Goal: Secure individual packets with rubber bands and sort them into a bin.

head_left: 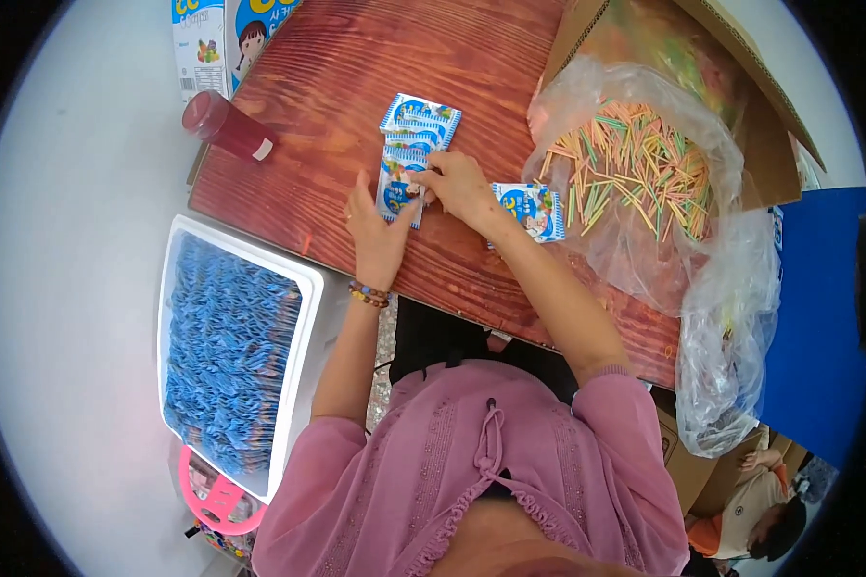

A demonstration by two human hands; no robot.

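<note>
A short row of small blue-and-white snack packets [412, 144] lies on the reddish wooden table [356, 67]. My left hand [375, 236] rests flat beside the nearest packet [399, 189], fingers touching its left edge. My right hand [460, 188] pinches the right side of that same packet. One more packet of the same kind [532, 210] lies just right of my right wrist.
A clear plastic bag of thin coloured sticks [635, 173] sits in a cardboard box [741, 87] at the right. A white crate packed with blue packets [226, 351] stands at my left. A dark red bottle [226, 125] lies at the table's left corner. Another person [751, 510] sits lower right.
</note>
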